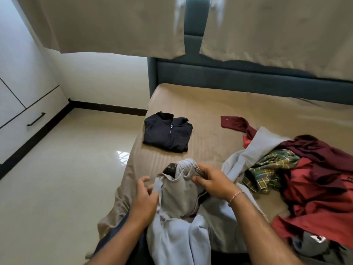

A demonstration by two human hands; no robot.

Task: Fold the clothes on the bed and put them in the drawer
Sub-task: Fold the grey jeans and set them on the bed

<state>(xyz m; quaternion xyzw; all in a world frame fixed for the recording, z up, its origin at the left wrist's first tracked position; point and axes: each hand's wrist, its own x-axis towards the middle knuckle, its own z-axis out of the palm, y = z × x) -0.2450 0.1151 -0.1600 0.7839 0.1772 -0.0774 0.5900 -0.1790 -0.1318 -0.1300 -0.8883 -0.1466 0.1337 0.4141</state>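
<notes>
Head view of a bed (pixel 210 104) with a tan striped sheet and a dark teal headboard (pixel 229 73). At the near edge lies a pale grey hoodie (pixel 183 217), bunched, its neck opening and drawstrings turned up toward the camera. The right hand (pixel 214 180), a thread bracelet at its wrist, pinches the hoodie's collar by the drawstrings. The left hand (pixel 146 197) grips a fold of the same garment at its left edge, fingers curled round the cloth. Beyond the hands, a folded navy zip jacket (pixel 168 132) lies flat near the bed's left side, apart from the rest. To the right sits an unfolded pile (pixel 305 178): maroon and red garments and a green plaid shirt, touching the hoodie. A drawer (pixel 28 121) with a dark bar handle stands shut in the white cabinet at far left, across the glossy floor (pixel 66 178).
</notes>
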